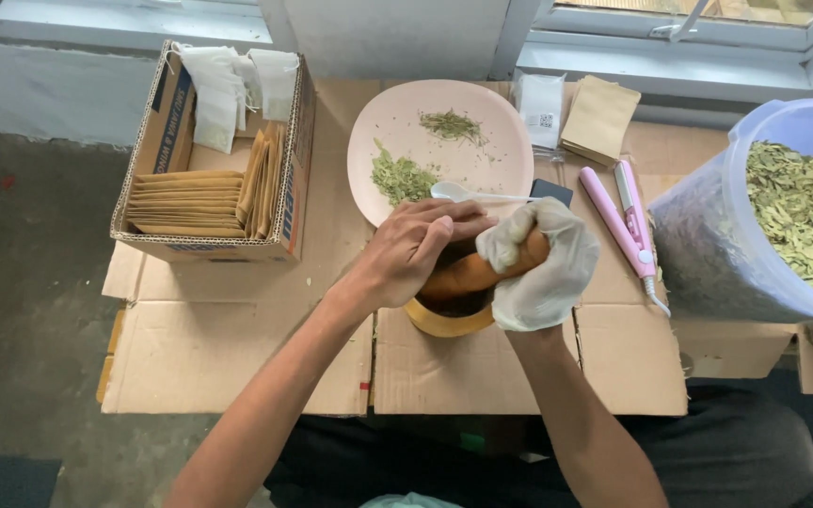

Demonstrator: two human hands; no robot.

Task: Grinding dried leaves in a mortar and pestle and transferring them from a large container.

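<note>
My right hand (543, 268), in a thin white glove, is shut on a wooden pestle (468, 276) that angles down into a wooden mortar (444, 323). My bare left hand (411, 249) rests over the mortar's rim and holds a small pale bag at its top edge. The mortar stands on flattened cardboard (237, 348). Just behind it lies a pink plate (482, 160) with two little heaps of dried green leaves and a white spoon (454, 192) on its near edge.
A cardboard box (289, 188) at the left holds brown envelopes and white filter bags. A pink handheld sealer (618, 216) lies to the right, beside a big plastic tub (708, 245) of dried leaves. Brown pouches (599, 118) and a clear packet lie near the window sill.
</note>
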